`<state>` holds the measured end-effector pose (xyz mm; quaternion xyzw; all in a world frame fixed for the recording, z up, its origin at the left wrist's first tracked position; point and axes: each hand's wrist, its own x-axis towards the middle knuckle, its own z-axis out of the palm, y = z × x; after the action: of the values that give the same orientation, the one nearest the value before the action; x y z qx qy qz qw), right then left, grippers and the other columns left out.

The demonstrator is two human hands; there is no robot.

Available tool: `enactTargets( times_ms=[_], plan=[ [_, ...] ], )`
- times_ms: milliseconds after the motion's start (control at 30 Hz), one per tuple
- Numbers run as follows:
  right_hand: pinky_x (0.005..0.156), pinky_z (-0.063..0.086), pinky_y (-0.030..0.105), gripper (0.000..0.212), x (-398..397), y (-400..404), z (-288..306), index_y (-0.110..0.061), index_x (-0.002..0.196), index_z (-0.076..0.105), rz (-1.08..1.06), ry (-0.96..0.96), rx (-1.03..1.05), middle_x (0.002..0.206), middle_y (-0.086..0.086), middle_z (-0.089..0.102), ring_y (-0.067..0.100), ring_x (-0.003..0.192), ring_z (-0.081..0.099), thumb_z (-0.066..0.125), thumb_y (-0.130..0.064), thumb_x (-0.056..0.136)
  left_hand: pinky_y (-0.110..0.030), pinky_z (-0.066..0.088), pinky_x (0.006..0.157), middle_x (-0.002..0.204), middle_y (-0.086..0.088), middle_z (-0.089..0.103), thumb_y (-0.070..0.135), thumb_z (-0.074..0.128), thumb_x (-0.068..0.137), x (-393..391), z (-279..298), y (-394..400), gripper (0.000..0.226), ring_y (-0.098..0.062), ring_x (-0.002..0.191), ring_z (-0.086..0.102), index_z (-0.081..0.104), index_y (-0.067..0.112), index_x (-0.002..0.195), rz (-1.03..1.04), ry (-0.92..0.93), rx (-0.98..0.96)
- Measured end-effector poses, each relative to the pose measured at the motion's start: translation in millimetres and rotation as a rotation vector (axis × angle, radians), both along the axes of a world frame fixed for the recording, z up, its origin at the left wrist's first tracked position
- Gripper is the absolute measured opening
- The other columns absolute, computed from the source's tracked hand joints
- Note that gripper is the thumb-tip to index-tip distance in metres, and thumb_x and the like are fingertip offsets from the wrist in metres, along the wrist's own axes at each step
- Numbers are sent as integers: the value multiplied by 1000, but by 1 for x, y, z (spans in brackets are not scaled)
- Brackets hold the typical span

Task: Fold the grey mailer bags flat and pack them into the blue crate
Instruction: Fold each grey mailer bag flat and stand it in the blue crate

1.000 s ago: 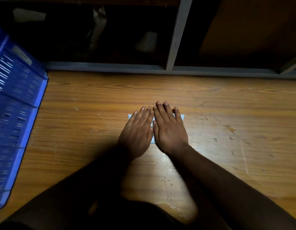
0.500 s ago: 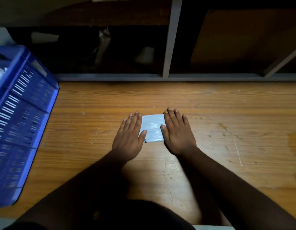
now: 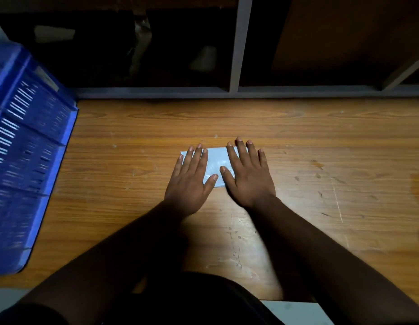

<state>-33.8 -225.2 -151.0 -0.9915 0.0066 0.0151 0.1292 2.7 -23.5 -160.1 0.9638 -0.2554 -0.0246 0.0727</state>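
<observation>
The wooden table (image 3: 133,207) fills the view, with a grey shelf frame (image 3: 234,90) along its far edge at twelve o'clock and the blue crate (image 3: 27,160) standing at nine o'clock, where a pale label on its rim is too blurred to read. At the table's middle lies the folded grey mailer bag (image 3: 215,164), flat and well apart from the crate, with no legible print on it. The left hand (image 3: 192,181) presses its nine o'clock side and the right hand (image 3: 247,177) its three o'clock side, both palm down with fingers straight and spread, gripping nothing.
</observation>
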Motion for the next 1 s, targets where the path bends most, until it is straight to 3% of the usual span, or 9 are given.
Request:
enactTargets(
  times_ms=[200,467,533,600,667,767,833,933,1000],
  plan=[
    [127,6,54,71,1,0,0,-21,165,15,18,15,17,173,6,8,30,159,5,19,-59,106,-48,6,128,172,-5,5,61,19,104,1,1,1,77,-21,159,-2,11,13,164,-7,40,-4],
    [127,-2,50,82,-19,-20,7,-21,166,2,-16,106,-32,174,1,-5,26,159,-5,19,-70,102,-42,-5,127,171,8,-11,81,21,94,-1,24,16,95,-16,157,-13,-7,24,164,92,170,45],
    [126,-2,50,84,-18,-20,13,-21,166,2,-9,130,-13,174,1,-5,26,159,-6,23,-71,101,-42,-1,128,172,5,1,78,36,93,2,36,15,97,-17,158,-2,2,22,164,96,221,-26],
    [126,3,53,85,-19,-19,25,-18,165,9,-15,142,47,173,3,5,28,159,0,37,-67,100,-42,7,127,166,-1,29,68,55,92,11,48,20,89,-21,153,22,25,21,161,94,231,-150],
    [125,11,53,89,-20,-12,36,-16,162,21,-23,97,150,167,7,24,31,157,12,60,-58,94,-42,17,123,145,-4,54,57,67,90,24,56,32,71,-24,138,44,49,22,148,74,222,-167],
    [120,22,53,96,-14,7,50,-15,155,36,3,42,148,146,10,45,32,145,31,74,-57,77,-35,41,99,114,0,65,46,82,81,36,72,47,45,-21,112,57,72,23,119,55,339,-174],
    [116,28,55,88,-8,19,62,-19,146,49,11,-14,168,133,8,52,29,132,43,66,-64,73,-30,45,81,105,5,65,34,87,79,40,85,58,32,-14,98,59,74,21,105,63,434,-267],
    [112,34,51,55,0,39,90,-25,126,63,89,-78,158,126,2,60,25,119,56,64,-57,81,-31,52,73,98,13,70,24,89,77,44,115,82,26,-10,88,65,71,27,96,49,492,-371],
    [91,47,41,34,3,59,109,-25,117,67,225,-51,70,117,3,66,29,110,63,66,-44,89,-26,53,73,97,12,71,20,88,79,46,138,100,25,-7,87,66,71,26,97,2,452,-393]
  ],
)
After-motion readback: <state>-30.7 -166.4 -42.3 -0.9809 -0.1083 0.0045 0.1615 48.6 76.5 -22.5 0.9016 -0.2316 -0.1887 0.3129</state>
